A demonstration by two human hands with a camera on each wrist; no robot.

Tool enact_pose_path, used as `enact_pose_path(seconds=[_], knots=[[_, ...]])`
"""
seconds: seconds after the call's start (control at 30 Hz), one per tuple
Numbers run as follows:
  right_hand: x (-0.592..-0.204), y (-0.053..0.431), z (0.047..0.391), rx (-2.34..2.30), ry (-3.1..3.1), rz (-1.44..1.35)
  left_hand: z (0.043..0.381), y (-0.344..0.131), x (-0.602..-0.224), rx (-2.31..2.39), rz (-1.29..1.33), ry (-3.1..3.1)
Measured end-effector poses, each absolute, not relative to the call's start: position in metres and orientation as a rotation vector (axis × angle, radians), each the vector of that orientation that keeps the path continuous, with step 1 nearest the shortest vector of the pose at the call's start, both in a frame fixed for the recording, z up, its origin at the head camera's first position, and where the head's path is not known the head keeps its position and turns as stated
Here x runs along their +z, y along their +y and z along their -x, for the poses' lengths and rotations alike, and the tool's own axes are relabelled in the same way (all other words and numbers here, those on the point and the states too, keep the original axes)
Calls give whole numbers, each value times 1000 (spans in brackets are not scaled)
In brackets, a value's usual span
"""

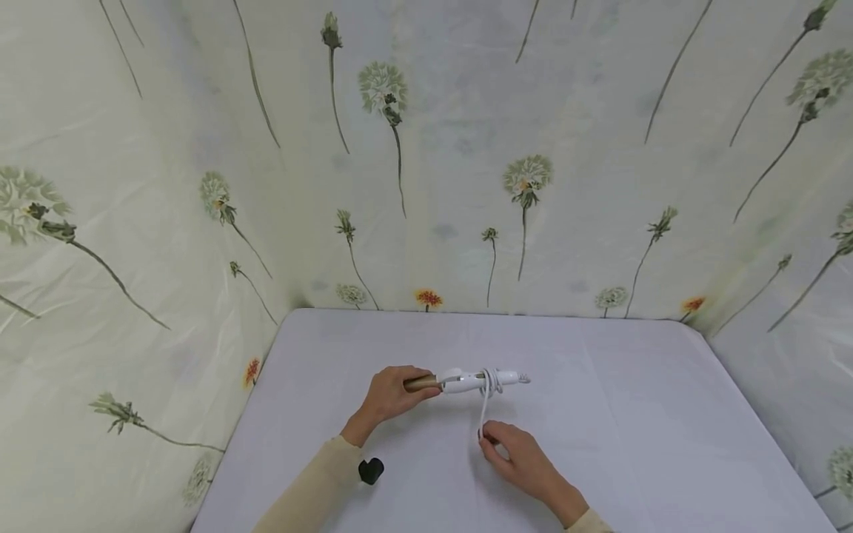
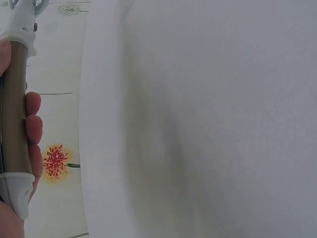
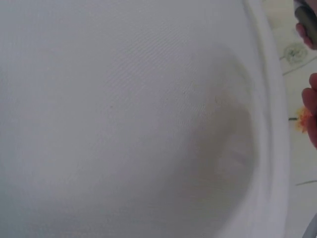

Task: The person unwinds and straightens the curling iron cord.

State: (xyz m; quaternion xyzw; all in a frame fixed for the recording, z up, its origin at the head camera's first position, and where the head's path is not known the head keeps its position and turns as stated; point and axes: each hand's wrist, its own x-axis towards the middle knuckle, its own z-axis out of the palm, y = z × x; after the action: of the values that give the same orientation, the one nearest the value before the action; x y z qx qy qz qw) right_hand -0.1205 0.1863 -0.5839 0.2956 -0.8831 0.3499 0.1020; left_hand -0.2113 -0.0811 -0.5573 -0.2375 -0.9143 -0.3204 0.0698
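Note:
A curling iron [image 1: 462,383] with a white handle and a gold barrel is held level over the table. My left hand [image 1: 395,392] grips it by the barrel. The left wrist view shows fingers and thumb curled round the gold barrel [image 2: 15,109], between white plastic ends. Several turns of white cord [image 1: 485,409] wrap the handle, and one strand runs down from them. My right hand [image 1: 518,453] pinches this strand between thumb and fingers, lower and nearer to me. Only some fingertips [image 3: 310,101] of the right hand show at the edge of the right wrist view.
A small black object [image 1: 370,471] sits on the table beside the left sleeve [image 1: 320,481]. The table [image 1: 633,414] has a pale lavender cloth. Curtains [image 1: 453,148] printed with dandelions hang behind it and on both sides.

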Motion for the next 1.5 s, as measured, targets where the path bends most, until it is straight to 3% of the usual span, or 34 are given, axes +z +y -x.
enact_pose_path(seconds=[1.5], knots=[[-545,196,133,844,-2364,-1013,211,-83,-558,-985,675,-2837]])
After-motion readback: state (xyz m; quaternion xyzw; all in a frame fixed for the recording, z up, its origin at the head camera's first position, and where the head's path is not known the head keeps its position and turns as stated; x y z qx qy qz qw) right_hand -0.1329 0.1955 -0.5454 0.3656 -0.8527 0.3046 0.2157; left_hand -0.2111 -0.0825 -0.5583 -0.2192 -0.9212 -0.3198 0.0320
